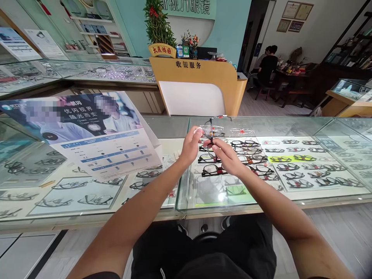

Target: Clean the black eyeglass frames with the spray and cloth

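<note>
Over the glass counter, my right hand (226, 155) is closed on a pair of dark-framed eyeglasses (211, 133), held turned on edge. My left hand (191, 146) is at the near lens side of the frame, its fingers pinched together. Something small and whitish shows at those fingertips, too small to name. Below and beyond both hands, rows of eyeglasses (247, 149) lie inside the display case (186, 209), several with red tags. One dark pair (213, 170) lies just under my right wrist.
A large folded printed card (116, 149) stands on the counter to the left. More eyeglasses (95, 199) lie under glass there. Beyond is a wooden cashier desk (200, 71) with a plant (159, 25). Two people (267, 66) sit at a table at the back right.
</note>
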A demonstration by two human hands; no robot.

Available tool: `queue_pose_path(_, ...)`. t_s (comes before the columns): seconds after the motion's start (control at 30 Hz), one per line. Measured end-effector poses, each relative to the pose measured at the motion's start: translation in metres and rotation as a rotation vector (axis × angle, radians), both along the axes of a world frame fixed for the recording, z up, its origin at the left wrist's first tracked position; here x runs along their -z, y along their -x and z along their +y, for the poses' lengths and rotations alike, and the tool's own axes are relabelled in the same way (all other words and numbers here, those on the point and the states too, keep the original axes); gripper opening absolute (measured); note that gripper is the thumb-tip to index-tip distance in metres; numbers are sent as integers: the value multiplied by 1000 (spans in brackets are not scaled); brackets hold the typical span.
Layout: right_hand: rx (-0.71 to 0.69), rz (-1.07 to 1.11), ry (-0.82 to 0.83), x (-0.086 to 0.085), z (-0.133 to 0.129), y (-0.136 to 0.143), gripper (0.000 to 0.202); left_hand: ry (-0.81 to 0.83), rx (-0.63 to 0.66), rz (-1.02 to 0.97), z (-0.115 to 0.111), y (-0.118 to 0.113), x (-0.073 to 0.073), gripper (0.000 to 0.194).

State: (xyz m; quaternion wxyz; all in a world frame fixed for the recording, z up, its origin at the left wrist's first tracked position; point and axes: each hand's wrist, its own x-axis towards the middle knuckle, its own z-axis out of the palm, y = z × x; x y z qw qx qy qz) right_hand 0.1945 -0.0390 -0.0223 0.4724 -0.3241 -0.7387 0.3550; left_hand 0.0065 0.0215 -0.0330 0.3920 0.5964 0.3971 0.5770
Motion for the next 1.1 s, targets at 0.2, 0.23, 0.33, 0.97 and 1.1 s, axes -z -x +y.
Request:
queue_pose_path(0.2,75,133,98,-4,3,-5,57,21,42,-6,-1,1,-1,60)
queue_pose_path(0.23,102,162,105,-6,5,-6,56,11,61,21,-2,1,-1,59)
queue_pose_path(0.33,155,232,110,-10,9,-10,52,-29,124,122,-7,0,1,53)
queue_pose_path(0.97,165,219,76,-12,11,-14,45,16,25,56,15,11,7,35)
queue_pose_path(1.1,197,202,94,-13,11,-15,48,125,-246,22,51,39,19,23)
